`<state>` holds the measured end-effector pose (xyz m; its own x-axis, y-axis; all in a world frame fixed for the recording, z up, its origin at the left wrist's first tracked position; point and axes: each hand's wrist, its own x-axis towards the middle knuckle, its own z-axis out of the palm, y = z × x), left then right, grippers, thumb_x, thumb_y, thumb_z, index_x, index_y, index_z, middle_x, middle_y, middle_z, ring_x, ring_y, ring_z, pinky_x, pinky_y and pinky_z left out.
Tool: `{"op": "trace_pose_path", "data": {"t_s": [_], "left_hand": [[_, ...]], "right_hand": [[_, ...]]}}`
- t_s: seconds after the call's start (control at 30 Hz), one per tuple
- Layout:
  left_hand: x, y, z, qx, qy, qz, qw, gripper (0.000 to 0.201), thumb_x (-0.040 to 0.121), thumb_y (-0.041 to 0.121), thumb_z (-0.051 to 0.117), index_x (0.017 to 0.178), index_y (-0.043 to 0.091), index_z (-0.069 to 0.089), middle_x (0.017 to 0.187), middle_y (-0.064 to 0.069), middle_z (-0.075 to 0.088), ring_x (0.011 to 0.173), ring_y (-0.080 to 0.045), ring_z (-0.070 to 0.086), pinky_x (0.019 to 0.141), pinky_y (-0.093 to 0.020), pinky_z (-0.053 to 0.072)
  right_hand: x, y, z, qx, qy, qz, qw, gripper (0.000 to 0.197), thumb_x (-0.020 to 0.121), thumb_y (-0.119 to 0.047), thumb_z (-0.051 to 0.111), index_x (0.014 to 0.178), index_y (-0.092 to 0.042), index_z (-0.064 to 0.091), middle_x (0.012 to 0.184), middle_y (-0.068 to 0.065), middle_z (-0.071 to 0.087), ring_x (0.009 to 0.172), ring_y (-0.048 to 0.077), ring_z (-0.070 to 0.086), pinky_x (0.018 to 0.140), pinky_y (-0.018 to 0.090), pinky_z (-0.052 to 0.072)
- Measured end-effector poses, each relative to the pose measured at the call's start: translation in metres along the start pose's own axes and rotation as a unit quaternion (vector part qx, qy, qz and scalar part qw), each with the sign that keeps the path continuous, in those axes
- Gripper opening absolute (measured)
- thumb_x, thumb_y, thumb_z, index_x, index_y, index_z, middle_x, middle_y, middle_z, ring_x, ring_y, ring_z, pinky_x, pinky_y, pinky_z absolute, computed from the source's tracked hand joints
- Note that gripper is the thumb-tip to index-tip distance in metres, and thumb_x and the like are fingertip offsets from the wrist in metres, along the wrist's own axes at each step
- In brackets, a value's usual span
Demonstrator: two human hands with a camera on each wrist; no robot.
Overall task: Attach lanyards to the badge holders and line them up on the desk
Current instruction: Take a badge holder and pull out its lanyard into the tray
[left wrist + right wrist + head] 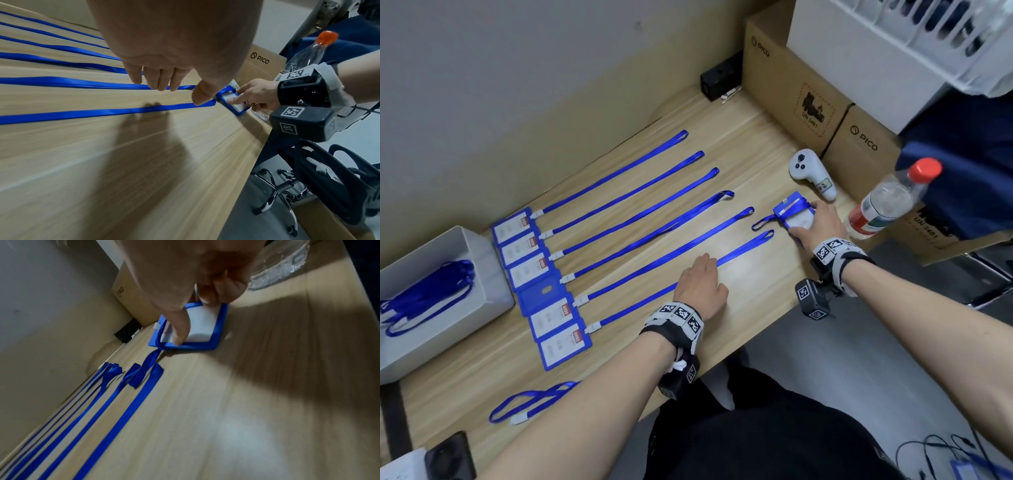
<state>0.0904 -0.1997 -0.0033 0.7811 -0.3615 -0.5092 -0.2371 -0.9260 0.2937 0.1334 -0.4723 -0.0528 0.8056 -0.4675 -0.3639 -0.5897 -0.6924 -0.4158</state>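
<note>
Several blue badge holders point(544, 291) lie in a row at the left of the wooden desk point(756, 144), each with its blue lanyard point(654, 219) stretched out diagonally. My left hand point(702, 277) point(162, 81) hovers with relaxed fingers over the nearest lanyard point(743, 250) point(82, 113), fingertips pointing down at the straps. Further right, my right hand point(816, 224) point(197, 288) grips another blue badge holder point(792, 212) point(230, 104) point(207, 331) lying on the desk, thumb across its white card. A lanyard loop point(762, 222) trails off it.
A grey bin point(482, 260) of loose lanyards stands at the far left. One loose lanyard point(530, 401) lies near the front edge. Just beyond my right hand are a white controller point(811, 174), a water bottle point(887, 202) and cardboard boxes point(791, 85).
</note>
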Motion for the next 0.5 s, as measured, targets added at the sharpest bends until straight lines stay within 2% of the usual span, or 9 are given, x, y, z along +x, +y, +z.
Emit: {"op": "trace_pose_path", "data": {"t_s": [0.1, 0.17, 0.23, 0.3, 0.4, 0.47, 0.5], "left_hand": [[-0.01, -0.004, -0.007, -0.023, 0.001, 0.003, 1.0, 0.06, 0.097, 0.022, 0.044, 0.151, 0.006, 0.026, 0.161, -0.013, 0.019, 0.147, -0.027, 0.023, 0.118, -0.039, 0.026], [-0.017, -0.009, -0.018, -0.036, 0.002, -0.001, 0.999, 0.061, 0.097, 0.023, 0.044, 0.153, 0.007, 0.024, 0.163, -0.011, 0.017, 0.149, -0.025, 0.018, 0.12, -0.038, 0.024], [-0.023, -0.019, -0.031, -0.052, 0.012, -0.005, 0.999, 0.061, 0.097, 0.023, 0.044, 0.153, 0.009, 0.024, 0.163, -0.009, 0.016, 0.15, -0.024, 0.018, 0.119, -0.038, 0.026], [-0.028, -0.031, -0.049, -0.068, 0.032, 0.0, 0.997, 0.059, 0.096, 0.021, 0.044, 0.152, 0.01, 0.027, 0.162, -0.008, 0.02, 0.149, -0.025, 0.021, 0.117, -0.039, 0.029], [-0.038, -0.05, -0.081, -0.119, 0.088, 0.004, 0.989, 0.049, 0.096, 0.022, 0.044, 0.145, 0.017, 0.041, 0.152, -0.003, 0.041, 0.139, -0.021, 0.038, 0.112, -0.036, 0.035], [-0.048, -0.06, -0.099, -0.174, 0.13, -0.003, 0.976, 0.036, 0.096, 0.029, 0.045, 0.128, 0.025, 0.059, 0.134, 0.004, 0.06, 0.124, -0.018, 0.053, 0.104, -0.035, 0.043], [-0.053, -0.065, -0.107, -0.208, 0.146, -0.015, 0.967, 0.031, 0.094, 0.036, 0.045, 0.115, 0.028, 0.067, 0.12, 0.006, 0.068, 0.113, -0.017, 0.06, 0.098, -0.037, 0.048]], "right_hand": [[-0.01, -0.014, -0.007, 0.021, 0.044, 0.013, 0.999, 0.035, 0.088, -0.032, 0.059, 0.121, -0.02, 0.056, 0.12, 0.011, 0.063, 0.108, 0.036, 0.06, 0.083, 0.039, 0.045], [-0.019, -0.03, -0.013, 0.041, 0.076, 0.004, 0.996, 0.022, 0.092, -0.032, 0.053, 0.11, -0.021, 0.058, 0.112, 0.013, 0.066, 0.102, 0.038, 0.061, 0.078, 0.037, 0.042], [-0.027, -0.049, -0.019, 0.072, 0.089, -0.018, 0.993, 0.019, 0.093, -0.032, 0.052, 0.108, -0.022, 0.059, 0.11, 0.012, 0.066, 0.1, 0.038, 0.061, 0.078, 0.037, 0.042], [-0.037, -0.074, -0.023, 0.11, 0.09, -0.076, 0.987, 0.018, 0.092, -0.031, 0.055, 0.104, -0.019, 0.061, 0.104, 0.01, 0.065, 0.096, 0.035, 0.06, 0.076, 0.034, 0.04], [-0.059, -0.118, -0.022, 0.147, 0.053, -0.177, 0.972, 0.015, 0.087, -0.03, 0.065, 0.091, -0.016, 0.07, 0.09, 0.002, 0.066, 0.082, 0.023, 0.058, 0.071, 0.029, 0.037], [-0.082, -0.15, -0.012, 0.144, 0.022, -0.235, 0.961, 0.012, 0.082, -0.03, 0.072, 0.084, -0.019, 0.075, 0.086, -0.004, 0.067, 0.074, 0.015, 0.053, 0.067, 0.027, 0.035], [-0.093, -0.165, -0.004, 0.132, 0.012, -0.272, 0.953, 0.01, 0.079, -0.03, 0.074, 0.081, -0.021, 0.076, 0.086, -0.006, 0.068, 0.073, 0.014, 0.053, 0.066, 0.027, 0.036]]}}
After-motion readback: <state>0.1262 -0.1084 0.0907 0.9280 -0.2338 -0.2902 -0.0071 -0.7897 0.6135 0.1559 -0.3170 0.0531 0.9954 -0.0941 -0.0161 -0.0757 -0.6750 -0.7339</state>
